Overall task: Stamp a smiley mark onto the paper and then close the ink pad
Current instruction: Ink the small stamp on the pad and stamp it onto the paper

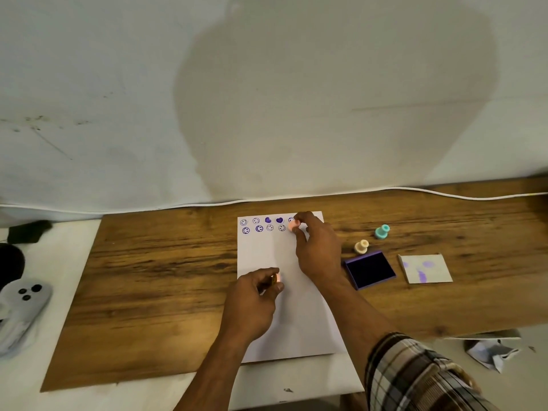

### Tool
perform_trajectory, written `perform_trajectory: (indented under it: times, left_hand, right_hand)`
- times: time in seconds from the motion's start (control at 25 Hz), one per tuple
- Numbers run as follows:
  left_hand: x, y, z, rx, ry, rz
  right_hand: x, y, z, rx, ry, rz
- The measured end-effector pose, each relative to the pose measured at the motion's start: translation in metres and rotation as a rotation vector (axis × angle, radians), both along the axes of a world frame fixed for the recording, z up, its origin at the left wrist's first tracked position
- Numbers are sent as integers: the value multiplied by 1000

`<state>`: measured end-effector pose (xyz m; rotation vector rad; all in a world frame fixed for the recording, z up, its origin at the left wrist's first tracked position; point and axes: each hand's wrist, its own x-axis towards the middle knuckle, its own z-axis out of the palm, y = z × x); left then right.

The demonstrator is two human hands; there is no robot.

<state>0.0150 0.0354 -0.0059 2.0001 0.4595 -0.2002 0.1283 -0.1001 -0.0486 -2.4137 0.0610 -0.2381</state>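
A white paper sheet (267, 253) lies on the wooden board, with two rows of purple smiley and heart marks near its far edge. My right hand (318, 247) grips a small pink stamp (294, 224) and holds it down at the right end of the second row. My left hand (252, 301) rests on the sheet's middle, its fingers pinched on a small pink thing (278, 277), possibly the stamp's cap. The ink pad (370, 269) sits open to the right of the paper, dark ink showing. Its white lid (425, 269), smeared purple, lies further right.
A cream stamp (361, 246) and a teal stamp (382, 231) stand behind the ink pad. A white cable (444, 194) runs along the wall. A grey controller (23, 301) lies at far left and crumpled paper (492, 350) at the lower right.
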Motion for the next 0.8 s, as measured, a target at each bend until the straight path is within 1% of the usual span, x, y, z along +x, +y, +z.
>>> perform_trajectory:
  times: [0.28,0.48,0.8]
  left_hand:
    - [0,-1,2,12,-6,-8]
    - [0,-1,0,12,-10,-7]
    - [1,0,-3,23,-44,-24]
  right_hand:
    - [2,-2,2,-37,30,20]
    - [4,-2,2,-10,15,-4]
    - [6,0,-2,-197,-44,68]
